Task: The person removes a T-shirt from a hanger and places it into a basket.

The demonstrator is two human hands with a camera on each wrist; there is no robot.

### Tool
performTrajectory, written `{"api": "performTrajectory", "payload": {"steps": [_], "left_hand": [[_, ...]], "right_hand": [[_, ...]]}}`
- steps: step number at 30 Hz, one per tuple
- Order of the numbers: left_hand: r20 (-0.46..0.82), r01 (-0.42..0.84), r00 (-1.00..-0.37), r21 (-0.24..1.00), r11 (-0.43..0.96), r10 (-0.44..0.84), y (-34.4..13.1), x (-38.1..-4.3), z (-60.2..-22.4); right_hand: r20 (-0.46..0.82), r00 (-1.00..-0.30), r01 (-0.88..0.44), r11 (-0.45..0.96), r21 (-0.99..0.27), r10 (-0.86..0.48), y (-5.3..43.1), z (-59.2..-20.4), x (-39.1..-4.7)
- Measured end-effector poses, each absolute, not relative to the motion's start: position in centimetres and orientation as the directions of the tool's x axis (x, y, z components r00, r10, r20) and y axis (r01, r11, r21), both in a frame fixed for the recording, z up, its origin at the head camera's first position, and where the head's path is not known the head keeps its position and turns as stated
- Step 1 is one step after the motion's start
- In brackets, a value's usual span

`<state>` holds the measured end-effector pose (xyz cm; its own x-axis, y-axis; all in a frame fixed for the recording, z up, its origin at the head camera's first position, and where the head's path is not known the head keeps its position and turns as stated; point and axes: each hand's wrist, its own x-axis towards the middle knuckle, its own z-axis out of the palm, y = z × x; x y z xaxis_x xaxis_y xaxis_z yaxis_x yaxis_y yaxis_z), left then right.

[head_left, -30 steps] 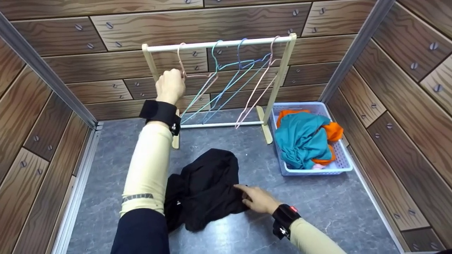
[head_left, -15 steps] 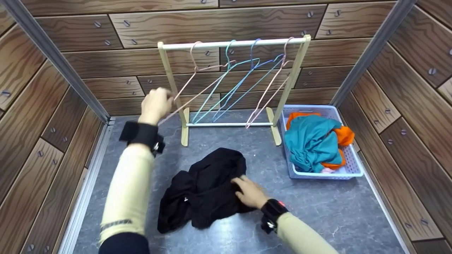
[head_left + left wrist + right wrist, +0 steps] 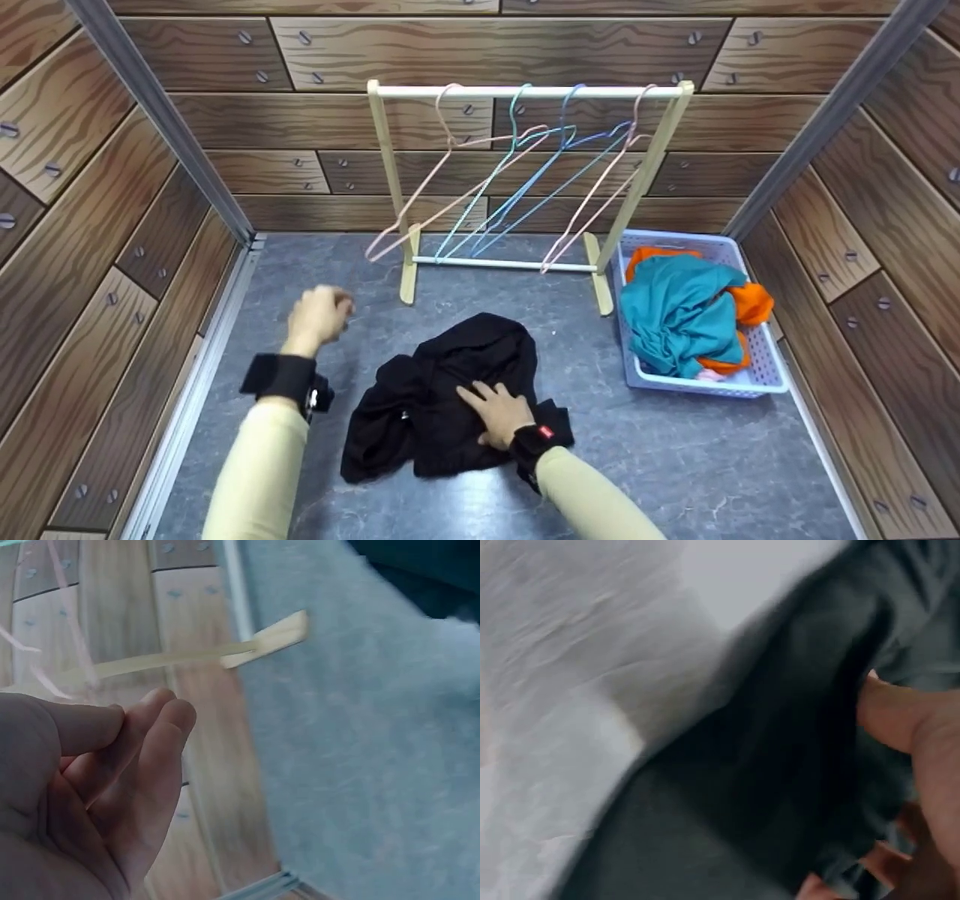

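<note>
A crumpled black garment (image 3: 465,405) lies on the grey floor in the head view, with a small white spot on it. My right hand (image 3: 499,412) rests on its right part, fingers spread over the cloth. Close up in the right wrist view, dark fabric (image 3: 727,787) lies under the thumb (image 3: 889,712) and around the partly hidden fingers. My left hand (image 3: 319,315) hovers to the left of the garment, above the floor. Nothing is held in it; in the left wrist view its fingers (image 3: 150,787) are loosely bent.
A small rack (image 3: 487,91) stands at the back, with pink (image 3: 420,187), teal and blue hangers on its bar. To its right, a lavender basket (image 3: 705,386) holds teal (image 3: 675,307) and orange clothes. Wood-patterned walls (image 3: 480,45) enclose the floor.
My left hand has let go of the left pink hanger and moved down, leaving it on the bar. My right hand has shifted left from the garment's edge further onto it.
</note>
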<state>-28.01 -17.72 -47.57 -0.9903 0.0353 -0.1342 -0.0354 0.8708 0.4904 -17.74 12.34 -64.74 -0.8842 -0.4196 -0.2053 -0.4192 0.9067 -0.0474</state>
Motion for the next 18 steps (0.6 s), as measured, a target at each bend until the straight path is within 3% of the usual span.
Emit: {"api": "performTrajectory", "payload": {"steps": [6,11,14,18], "left_hand": [[-0.163,-0.007,-0.983,0.491,0.871,0.084,-16.7,-26.7,-50.1],[-0.192,-0.005,-0.976,0.507,0.862,0.107,-16.1,-26.0,-51.1],[-0.216,-0.017,-0.970,0.511,0.859,0.110,-15.9,-25.7,-51.5],[-0.231,-0.017,-0.965,0.521,0.854,0.121,-15.2,-25.5,-52.1]], "right_hand": [[-0.105,-0.898,-0.414,0.902,-0.123,-0.427,15.5,-65.2,-17.9],[-0.072,-0.973,-0.211,0.970,-0.121,-0.220,18.9,-64.4,-18.9],[-0.121,-0.989,-0.056,0.981,-0.187,-0.079,19.7,-63.6,-19.4],[-0.295,-0.955,0.053,0.970,-0.236,-0.020,18.9,-63.2,-19.1]]}}
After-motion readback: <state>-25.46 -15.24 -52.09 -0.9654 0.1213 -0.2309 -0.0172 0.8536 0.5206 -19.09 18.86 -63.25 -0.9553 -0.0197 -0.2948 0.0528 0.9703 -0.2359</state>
